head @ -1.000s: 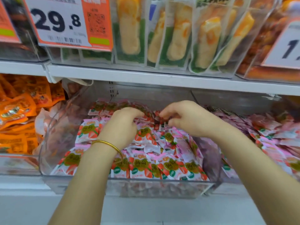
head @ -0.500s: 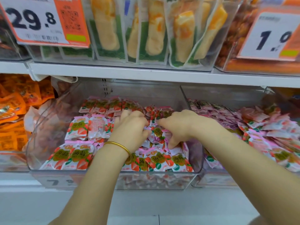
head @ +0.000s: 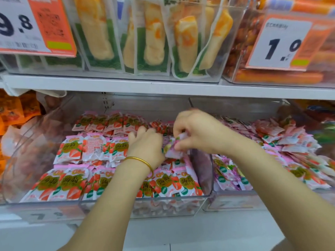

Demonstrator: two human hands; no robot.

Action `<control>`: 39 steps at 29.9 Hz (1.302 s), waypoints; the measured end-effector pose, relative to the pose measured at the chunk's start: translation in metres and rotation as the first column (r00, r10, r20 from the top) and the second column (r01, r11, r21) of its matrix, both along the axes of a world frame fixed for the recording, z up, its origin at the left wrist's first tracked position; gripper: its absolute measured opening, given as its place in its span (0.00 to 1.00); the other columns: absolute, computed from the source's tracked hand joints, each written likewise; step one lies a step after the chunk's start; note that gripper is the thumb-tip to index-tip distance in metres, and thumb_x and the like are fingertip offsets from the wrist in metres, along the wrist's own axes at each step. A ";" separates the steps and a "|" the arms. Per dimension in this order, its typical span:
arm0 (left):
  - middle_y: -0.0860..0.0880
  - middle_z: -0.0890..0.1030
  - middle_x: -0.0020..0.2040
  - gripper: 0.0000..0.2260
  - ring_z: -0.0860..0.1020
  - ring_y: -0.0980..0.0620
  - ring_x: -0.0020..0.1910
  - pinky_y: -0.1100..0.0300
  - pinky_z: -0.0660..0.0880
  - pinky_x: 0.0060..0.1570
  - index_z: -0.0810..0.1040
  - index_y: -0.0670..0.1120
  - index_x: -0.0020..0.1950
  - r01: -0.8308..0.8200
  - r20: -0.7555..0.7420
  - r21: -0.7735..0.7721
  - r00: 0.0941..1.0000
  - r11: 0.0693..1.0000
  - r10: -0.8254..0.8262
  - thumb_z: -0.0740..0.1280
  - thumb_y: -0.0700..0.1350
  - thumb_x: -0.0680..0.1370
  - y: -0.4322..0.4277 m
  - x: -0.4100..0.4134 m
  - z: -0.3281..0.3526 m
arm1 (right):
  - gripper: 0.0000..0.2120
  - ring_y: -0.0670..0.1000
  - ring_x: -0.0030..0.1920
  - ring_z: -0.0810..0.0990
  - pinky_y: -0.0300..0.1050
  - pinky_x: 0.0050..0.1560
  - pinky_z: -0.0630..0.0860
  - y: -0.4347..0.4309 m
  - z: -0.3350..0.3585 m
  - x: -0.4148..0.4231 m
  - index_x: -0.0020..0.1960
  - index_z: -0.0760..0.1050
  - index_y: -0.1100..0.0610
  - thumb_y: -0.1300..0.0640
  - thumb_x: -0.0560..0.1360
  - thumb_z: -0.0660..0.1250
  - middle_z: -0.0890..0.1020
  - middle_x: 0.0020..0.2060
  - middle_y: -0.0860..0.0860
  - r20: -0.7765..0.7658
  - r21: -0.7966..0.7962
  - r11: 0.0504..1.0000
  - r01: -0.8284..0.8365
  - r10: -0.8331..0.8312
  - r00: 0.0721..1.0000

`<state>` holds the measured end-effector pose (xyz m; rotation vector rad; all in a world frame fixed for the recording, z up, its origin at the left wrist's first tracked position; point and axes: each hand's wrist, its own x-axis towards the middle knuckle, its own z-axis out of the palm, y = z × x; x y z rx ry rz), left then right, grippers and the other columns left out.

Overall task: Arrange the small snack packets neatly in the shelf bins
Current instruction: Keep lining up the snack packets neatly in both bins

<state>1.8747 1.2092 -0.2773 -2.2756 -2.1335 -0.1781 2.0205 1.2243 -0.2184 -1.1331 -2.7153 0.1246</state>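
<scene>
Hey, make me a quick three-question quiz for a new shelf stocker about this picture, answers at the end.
1. Multiple choice: what are the fingers of the right hand doing? A: pinching a small pink snack packet. B: pulling down a price card. C: hanging idle.
2. True or false: the thin gold bangle sits on the right wrist.
3. Short answer: which holds the neater rows of packets, the clear plastic bin under the hands or the clear bin to its right?

Key:
1. A.
2. False: it is on the wrist of the left hand.
3. The bin under the hands.
</scene>
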 end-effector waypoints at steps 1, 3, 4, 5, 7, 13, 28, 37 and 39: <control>0.48 0.74 0.53 0.11 0.67 0.44 0.59 0.51 0.63 0.55 0.76 0.49 0.48 -0.026 0.046 0.042 0.999 0.999 0.024 0.66 0.56 0.74 -0.001 0.000 0.004 | 0.10 0.53 0.43 0.77 0.52 0.48 0.73 -0.002 0.004 0.008 0.38 0.77 0.51 0.47 0.63 0.73 0.77 0.39 0.48 -0.100 0.055 0.998 -0.008 0.014 0.995; 0.47 0.76 0.45 0.11 0.73 0.45 0.51 0.55 0.67 0.47 0.74 0.46 0.45 -0.096 0.291 0.142 0.955 0.985 0.051 0.68 0.53 0.73 -0.006 -0.002 0.014 | 0.09 0.52 0.40 0.76 0.51 0.45 0.72 -0.008 0.006 0.027 0.39 0.80 0.50 0.45 0.65 0.70 0.79 0.38 0.46 -0.256 0.158 0.987 0.029 0.012 0.967; 0.47 0.75 0.40 0.11 0.74 0.46 0.44 0.56 0.68 0.41 0.72 0.45 0.44 -0.125 0.451 0.174 0.892 0.977 0.034 0.69 0.50 0.73 -0.009 -0.003 0.020 | 0.09 0.51 0.39 0.74 0.50 0.43 0.72 -0.011 0.006 0.035 0.40 0.80 0.49 0.44 0.66 0.70 0.78 0.36 0.44 -0.303 0.193 0.979 0.073 -0.012 0.953; 0.47 0.75 0.37 0.11 0.74 0.47 0.38 0.57 0.68 0.36 0.71 0.44 0.43 -0.143 0.581 0.174 0.813 0.974 0.015 0.70 0.48 0.73 -0.012 -0.005 0.025 | 0.09 0.50 0.38 0.72 0.49 0.40 0.72 -0.015 0.005 0.041 0.40 0.81 0.48 0.43 0.67 0.69 0.78 0.34 0.43 -0.337 0.212 0.970 0.121 -0.044 0.941; 0.45 0.77 0.34 0.10 0.75 0.48 0.34 0.55 0.72 0.35 0.71 0.43 0.44 -0.135 0.773 0.071 0.634 0.988 0.031 0.71 0.45 0.73 -0.019 -0.005 0.033 | 0.08 0.44 0.36 0.71 0.46 0.38 0.72 -0.021 0.001 0.052 0.40 0.81 0.46 0.43 0.67 0.68 0.79 0.31 0.43 -0.411 0.195 0.957 0.213 -0.117 0.904; 0.46 0.78 0.33 0.04 0.80 0.55 0.26 0.65 0.75 0.22 0.72 0.40 0.46 0.111 0.977 -0.199 0.103 0.974 0.188 0.67 0.37 0.76 -0.036 0.018 0.047 | 0.08 0.41 0.39 0.81 0.47 0.40 0.78 -0.037 -0.006 0.069 0.44 0.83 0.47 0.46 0.70 0.68 0.84 0.36 0.41 -0.567 0.164 0.940 0.299 -0.159 0.808; 0.41 0.79 0.44 0.07 0.82 0.52 0.31 0.60 0.80 0.31 0.68 0.37 0.56 0.136 0.980 -0.198 0.009 0.971 0.199 0.62 0.37 0.79 -0.041 0.056 0.040 | 0.11 0.56 0.45 0.78 0.41 0.47 0.76 -0.020 -0.028 0.071 0.48 0.82 0.63 0.71 0.71 0.63 0.83 0.45 0.60 -0.786 -0.614 0.742 -0.270 -0.605 0.126; 0.43 0.81 0.41 0.05 0.78 0.49 0.36 0.57 0.76 0.39 0.74 0.47 0.50 0.075 0.905 0.139 0.396 0.987 -0.158 0.67 0.44 0.76 -0.041 0.055 0.037 | 0.20 0.51 0.58 0.79 0.52 0.60 0.75 -0.009 -0.037 0.052 0.56 0.76 0.47 0.59 0.67 0.75 0.80 0.57 0.47 -0.811 -0.576 0.814 -0.081 -0.556 0.181; 0.45 0.82 0.42 0.05 0.79 0.57 0.35 0.64 0.75 0.35 0.75 0.47 0.49 0.053 0.917 0.065 0.390 0.997 -0.080 0.64 0.47 0.77 -0.038 0.044 0.036 | 0.22 0.53 0.55 0.80 0.51 0.56 0.77 -0.005 -0.036 0.059 0.59 0.74 0.51 0.62 0.68 0.74 0.80 0.57 0.51 -0.784 -0.621 0.779 -0.085 -0.617 0.066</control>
